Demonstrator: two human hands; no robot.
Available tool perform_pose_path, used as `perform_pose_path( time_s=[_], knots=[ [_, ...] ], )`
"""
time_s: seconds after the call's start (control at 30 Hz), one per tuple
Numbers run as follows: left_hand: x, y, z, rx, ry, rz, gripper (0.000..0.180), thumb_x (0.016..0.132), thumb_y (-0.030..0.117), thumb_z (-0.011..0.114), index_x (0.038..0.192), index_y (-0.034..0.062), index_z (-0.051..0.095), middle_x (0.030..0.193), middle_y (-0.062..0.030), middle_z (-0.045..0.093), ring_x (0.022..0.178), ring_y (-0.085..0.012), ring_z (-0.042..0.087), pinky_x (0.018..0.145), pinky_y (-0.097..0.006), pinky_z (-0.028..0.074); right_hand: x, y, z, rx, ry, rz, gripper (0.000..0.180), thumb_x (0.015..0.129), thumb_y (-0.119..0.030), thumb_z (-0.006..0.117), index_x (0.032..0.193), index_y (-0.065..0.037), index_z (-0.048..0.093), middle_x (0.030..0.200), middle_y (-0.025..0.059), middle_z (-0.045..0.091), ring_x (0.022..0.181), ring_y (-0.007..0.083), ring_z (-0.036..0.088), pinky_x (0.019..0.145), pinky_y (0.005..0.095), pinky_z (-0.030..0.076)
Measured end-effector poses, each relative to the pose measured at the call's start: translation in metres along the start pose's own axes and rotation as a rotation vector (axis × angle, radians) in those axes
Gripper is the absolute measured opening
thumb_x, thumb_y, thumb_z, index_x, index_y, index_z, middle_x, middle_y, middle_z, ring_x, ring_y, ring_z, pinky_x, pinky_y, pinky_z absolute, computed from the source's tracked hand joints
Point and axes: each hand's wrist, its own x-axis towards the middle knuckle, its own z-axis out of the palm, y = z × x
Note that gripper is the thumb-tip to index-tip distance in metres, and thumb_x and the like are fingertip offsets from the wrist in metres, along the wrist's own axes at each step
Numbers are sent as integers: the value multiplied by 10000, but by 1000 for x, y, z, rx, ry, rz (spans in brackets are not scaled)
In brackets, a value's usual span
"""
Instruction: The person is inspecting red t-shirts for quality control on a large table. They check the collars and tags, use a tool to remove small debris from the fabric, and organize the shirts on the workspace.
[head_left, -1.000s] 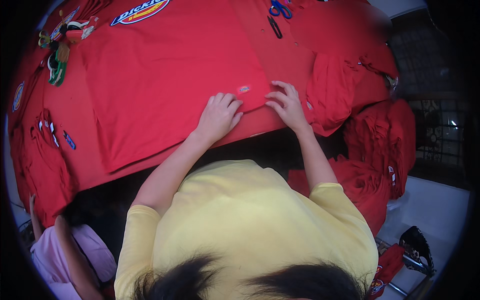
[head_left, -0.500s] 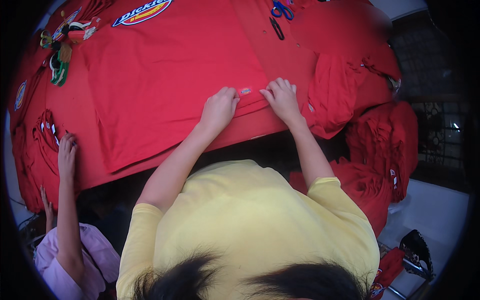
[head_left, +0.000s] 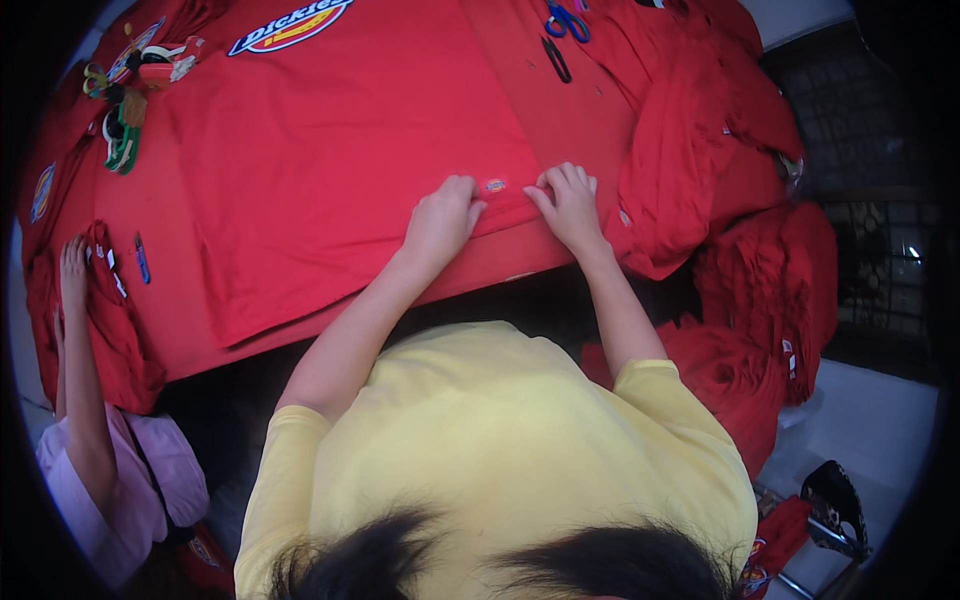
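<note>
A red shirt [head_left: 330, 170] lies spread flat on the table, with a large printed logo [head_left: 290, 27] near its far edge. By its near right hem sits a small colored label [head_left: 495, 185]. My left hand [head_left: 443, 217] is just left of this label, fingers curled and pinching the hem cloth. On the label's other side, my right hand [head_left: 568, 205] pinches the same hem with thumb and forefinger. The cloth between both hands lies nearly flat. My fingertips partly hide the fabric they grip.
Heaped red garments [head_left: 665, 190] lie right of the shirt; more [head_left: 765, 280] hang lower. Blue-handled scissors [head_left: 567, 22] and dark snips [head_left: 556, 60] lie beyond. Far left are a green tape dispenser [head_left: 122, 135], a blue pen [head_left: 142, 260] and a co-worker's hand [head_left: 73, 270] on red cloth.
My hands keep their hold on the hem, almost unmoved. At left, the co-worker's hand has let go of the pen and shifted left onto the red garments; the pen now lies on the table.
</note>
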Motion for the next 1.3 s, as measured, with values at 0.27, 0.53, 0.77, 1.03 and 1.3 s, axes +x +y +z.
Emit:
perform_pose_path(
  time_s=[0.27,0.53,0.77,1.03,1.3],
  knots=[
    [-131,-64,-92,174,132,53,304,810,301,695,1012,85,626,1033,-99,581,949,-285,549,827,-410,403,-21,27,-26,261,-48,-83,205,858,-205,647,1032,-97,660,1072,80,595,1016,263,547,883,385,392],
    [-217,-180,-198,311,634,-842,234,920,256,617,1027,48,606,972,-78,618,943,-239,571,868,-397,419,53,7,8,149,-126,205,340,923,-340,584,885,-2,571,847,126,580,789,284,579,723,390,450],
    [-335,-76,-303,-1084,606,-51,514,922,371,578,1283,18,482,1255,-146,553,1137,-247,554,993,-419,415,26,14,-161,1341,-233,-109,147,827,-164,615,762,-84,509,742,-41,502,691,111,486,662,309,408],
    [-38,-94,-380,-1217,574,-117,616,1001,507,333,1465,106,270,1354,20,445,1098,-152,507,963,-352,419,175,-22,-144,1156,21,-236,445,929,-378,545,1266,-90,511,1281,88,500,1205,215,440,1031,396,315],
    [-98,-135,-197,491,-171,-615,665,967,533,374,1500,152,259,1584,-96,142,1462,-273,123,1152,-558,99,54,-68,6,-63,-311,132,616,942,-449,507,1453,-139,356,1546,171,226,1446,338,166,1084,673,113]
  ],
)
